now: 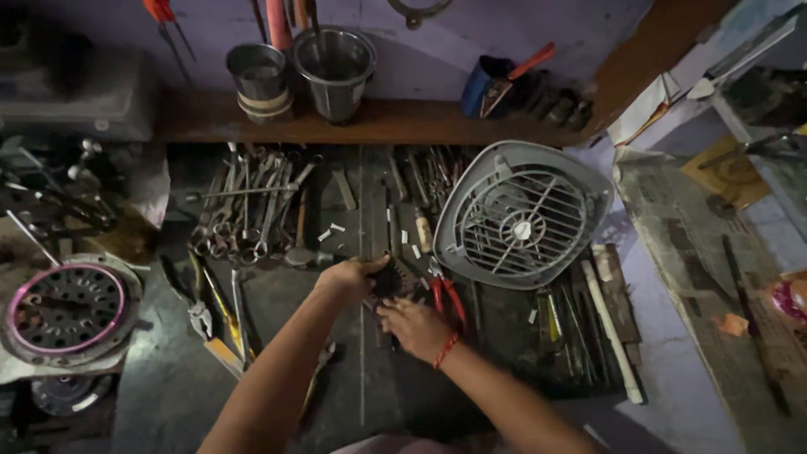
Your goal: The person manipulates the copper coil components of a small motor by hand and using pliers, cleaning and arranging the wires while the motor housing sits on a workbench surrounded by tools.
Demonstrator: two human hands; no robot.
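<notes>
The worktop [168, 395] is dark, cluttered and poorly lit. At about two o'clock from the hands, a grey square fan housing [523, 214] with a round wire grille leans tilted on the clutter. At nine o'clock lies a round perforated disc with a pink ring [65, 309]. A wooden shelf [378, 122] runs along twelve o'clock, carrying two steel cups [336, 67]. Below it, at eleven o'clock, a heap of spanners [252, 210] lies well apart from the hands. Red-handled pliers [447, 296] lie just beside the right hand, at its one o'clock.

Both hands meet at the centre over a small dark toothed part [393, 282]. The left hand [349, 277] closes over its left edge, fingers curled in a grasp. The right hand [414, 326], with a red thread at the wrist, touches the part from below; whether its fingers grip or merely steady it cannot be told, as shadow hides them.

Assessment: the part is small and dim. Good practice is to keep it low over the worktop, hold it firmly with one hand and work it with the other, and keep loose white scraps [332, 231] and nearby tools clear of the fingers.
</notes>
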